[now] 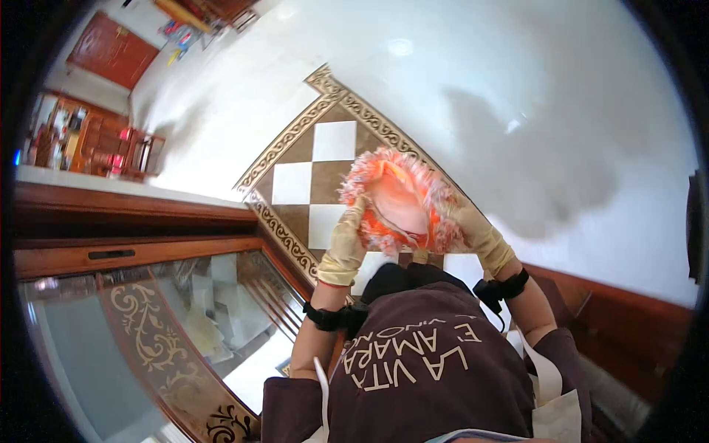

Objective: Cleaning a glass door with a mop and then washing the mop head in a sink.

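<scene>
A fluffy orange-and-white fabric cover (pixel 396 202) hangs in front of my chest, held between both hands. Its mouth gapes toward me, showing a smooth pale pink inside and a thin gathered edge. My left hand (pixel 348 235), in a pale yellow glove, grips the left rim with the thumb on the near side. On the opposite rim is my right hand (pixel 476 227), gloved alike; the fringe hides its fingertips. The cover and the right hand look slightly blurred.
A wooden sliding door with patterned glass (pixel 147 326) stands close on my left. Checkered brown-and-white tiles (pixel 334 141) with a scrolled border lie below. Wooden chairs (pixel 135 149) are farther left, and reddish-brown wooden furniture (pixel 620 310) is at lower right.
</scene>
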{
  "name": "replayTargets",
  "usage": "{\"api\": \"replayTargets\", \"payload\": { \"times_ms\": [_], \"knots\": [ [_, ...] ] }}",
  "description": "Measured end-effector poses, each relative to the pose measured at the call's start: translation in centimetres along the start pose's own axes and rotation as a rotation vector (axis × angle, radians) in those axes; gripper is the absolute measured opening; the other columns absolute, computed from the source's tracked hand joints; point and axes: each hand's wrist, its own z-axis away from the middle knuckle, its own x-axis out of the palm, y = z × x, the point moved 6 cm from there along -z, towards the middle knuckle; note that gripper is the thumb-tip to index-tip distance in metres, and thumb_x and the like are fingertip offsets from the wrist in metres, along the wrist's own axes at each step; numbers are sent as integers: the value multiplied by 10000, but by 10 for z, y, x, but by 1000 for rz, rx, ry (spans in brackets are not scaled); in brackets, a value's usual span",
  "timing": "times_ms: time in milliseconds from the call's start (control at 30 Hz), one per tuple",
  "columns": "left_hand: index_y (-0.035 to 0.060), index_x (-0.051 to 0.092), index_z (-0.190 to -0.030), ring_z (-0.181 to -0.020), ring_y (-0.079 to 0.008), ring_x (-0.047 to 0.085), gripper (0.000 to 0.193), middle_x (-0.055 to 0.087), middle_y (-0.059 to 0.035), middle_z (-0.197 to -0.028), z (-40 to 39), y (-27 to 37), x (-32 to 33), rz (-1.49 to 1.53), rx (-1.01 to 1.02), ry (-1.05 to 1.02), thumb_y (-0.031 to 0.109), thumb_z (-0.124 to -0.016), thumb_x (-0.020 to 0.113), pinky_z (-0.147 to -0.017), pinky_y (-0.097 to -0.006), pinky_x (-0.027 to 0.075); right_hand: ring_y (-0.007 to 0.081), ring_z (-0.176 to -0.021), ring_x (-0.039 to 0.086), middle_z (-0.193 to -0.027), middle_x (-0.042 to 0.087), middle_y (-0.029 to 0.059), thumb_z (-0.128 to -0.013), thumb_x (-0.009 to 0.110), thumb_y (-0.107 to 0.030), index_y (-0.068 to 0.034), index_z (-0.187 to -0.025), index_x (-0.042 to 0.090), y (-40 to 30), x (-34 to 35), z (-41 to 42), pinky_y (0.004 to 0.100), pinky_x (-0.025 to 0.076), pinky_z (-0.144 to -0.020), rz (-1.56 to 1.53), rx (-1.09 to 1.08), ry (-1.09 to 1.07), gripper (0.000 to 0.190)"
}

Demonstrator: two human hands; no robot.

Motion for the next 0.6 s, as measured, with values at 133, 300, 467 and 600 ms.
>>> {"api": "replayTargets", "payload": {
  "times_ms": [133, 300, 467, 600],
  "knots": [
    [14, 408, -1236, -1031, -192, 522, 422, 505, -103, -1154, -43, 11, -70, 366, -97, 309, 271, -903, 446, -817, -300, 479, 70, -806, 504, -931, 569, 13, -886, 497, -294, -11, -1062, 520, -6, 24, -118, 200, 412, -706, -159, 192, -45, 334],
    [13, 471, -1174, -1037, -186, 504, 377, 532, -91, -1132, -82, 27, -166, 785, -214, 350, 246, -878, 489, -870, -332, 429, 142, -952, 484, -1054, 513, 77, -846, 548, -361, -8, -1263, 315, -24, 98, -233, 270, 401, -849, 108, 103, -217, 593],
    [-3, 500, -1160, -1023, -123, 479, 370, 541, -45, -1106, -156, 73, -249, 455, -189, 242, 214, -860, 516, -906, -279, 364, 195, -1065, 454, -1182, 454, 136, -823, 589, -279, -60, -1362, 107, -55, 152, -346, 306, 385, -901, 209, -59, -405, 755],
    [0, 505, -1149, -968, -113, 512, 343, 561, -38, -1069, -228, 94, -323, 403, -196, 241, 176, -856, 529, -851, -267, 404, 171, -974, 519, -1059, 546, 137, -828, 554, -185, -3, -1253, 347, -91, 164, -437, 296, 423, -840, 313, 81, -218, 506]
  ]
}}
